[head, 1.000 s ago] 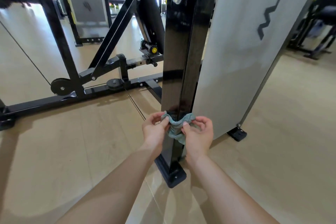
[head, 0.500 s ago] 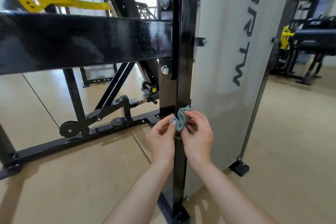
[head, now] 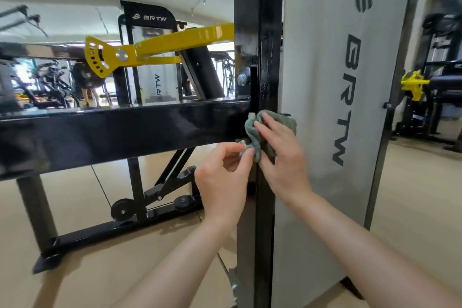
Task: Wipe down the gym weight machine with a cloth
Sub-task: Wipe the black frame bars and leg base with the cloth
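Right now the green cloth [head: 266, 130] is bunched up at the centre of the frame, pressed to the weight machine's black upright [head: 260, 32] just where the glossy crossbeam [head: 125, 130] joins it. The person's right hand [head: 282, 157] lies over the top of the wad, its fingers [head: 268, 124] a little apart and laid across the cloth; the thumb seems to tuck underneath, so the cloth looks clamped rather than merely pushed. The left hand [head: 225, 177], lower and to the left, pinches the cloth's hanging tail between thumb and fingers [head: 246, 155], the remaining ones curled loosely.

Just above the cloth a bolt [head: 242, 79] sits on the joint bracket. Right of the upright stands the grey panel [head: 337, 107] lettered BRTW, and a yellow lever [head: 162, 45] runs off toward the upper left. Two small pulleys [head: 122, 210] sit low on the frame, above the tan floor [head: 75, 207].

I'd judge the step in hand to be wiping the upright at mid height, right at the joint. The next move likely calls for working the cloth around the bracket and bolt, then on up the post or out along the crossbeam, and for keeping both ends held so the wad doesn't slip off the slick paint
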